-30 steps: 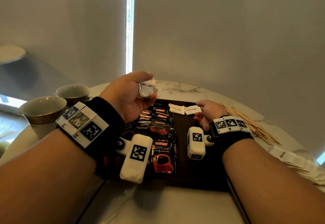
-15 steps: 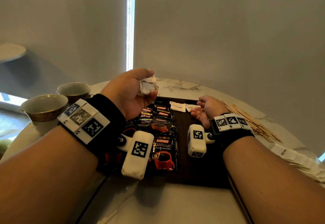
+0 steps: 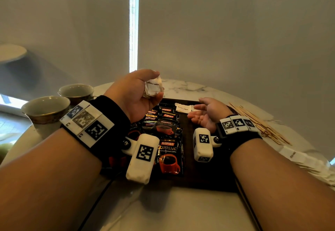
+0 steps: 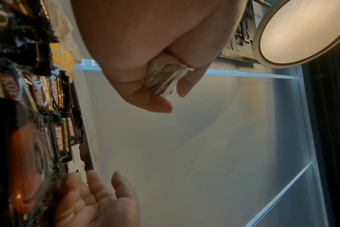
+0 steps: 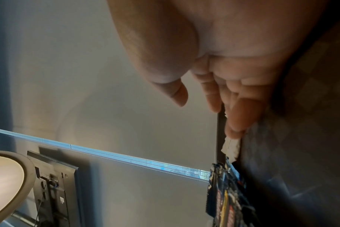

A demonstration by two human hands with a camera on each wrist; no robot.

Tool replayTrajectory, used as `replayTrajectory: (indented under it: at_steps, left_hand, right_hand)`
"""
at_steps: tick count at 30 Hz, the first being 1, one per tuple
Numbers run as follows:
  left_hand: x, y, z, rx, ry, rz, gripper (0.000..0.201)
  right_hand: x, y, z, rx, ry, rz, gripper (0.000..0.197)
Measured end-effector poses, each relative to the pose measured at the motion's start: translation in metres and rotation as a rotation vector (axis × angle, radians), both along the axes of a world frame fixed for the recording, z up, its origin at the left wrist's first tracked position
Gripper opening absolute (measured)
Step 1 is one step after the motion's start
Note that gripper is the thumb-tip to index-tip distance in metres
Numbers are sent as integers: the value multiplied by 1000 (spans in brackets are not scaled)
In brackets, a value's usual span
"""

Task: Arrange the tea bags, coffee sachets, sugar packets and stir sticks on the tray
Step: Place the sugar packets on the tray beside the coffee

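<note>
Sugar packets: one laid down, a bundle waiting

On the marble counter (image 3: 181, 210) lies the dark tray (image 3: 213, 174), with Kopiko coffee sachets (image 3: 167, 134) in a row on its left part and two sugar packets (image 3: 183, 107) at its far edge. The left hand (image 3: 135, 94), raised above the sachets, has its grip clamped on a bundle of sugar packets (image 3: 153, 87). The right hand (image 3: 208, 112), which a second ago was curled over the far packets, is now open, palm up, grip apart and holding nothing. I judge one packet placed; the next should come from the bundle. Stir sticks (image 3: 257, 122) wait off the tray.
</note>
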State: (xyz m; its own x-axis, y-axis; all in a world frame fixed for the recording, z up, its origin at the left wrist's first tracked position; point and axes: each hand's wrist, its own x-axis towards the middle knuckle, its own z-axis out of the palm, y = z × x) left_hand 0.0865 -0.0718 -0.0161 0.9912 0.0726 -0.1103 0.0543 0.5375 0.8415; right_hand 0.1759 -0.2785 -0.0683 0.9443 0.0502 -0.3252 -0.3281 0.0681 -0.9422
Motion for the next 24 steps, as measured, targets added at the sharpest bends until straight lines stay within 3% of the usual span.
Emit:
replayTrajectory:
  at_steps: [12,18,24]
  left_hand:
    - [1,-1,-1,-18,-5,-16,14]
    - [-1,-2,0,-9,-3,7,19]
    - [-2,0,1,-17,-2,-5,20]
  right_hand:
    - [-4,3,1,-57,7,27,40]
    - [7,-1,2,-95,-51,-163,26]
    - [11,-2,-3,-78,10,-165,40]
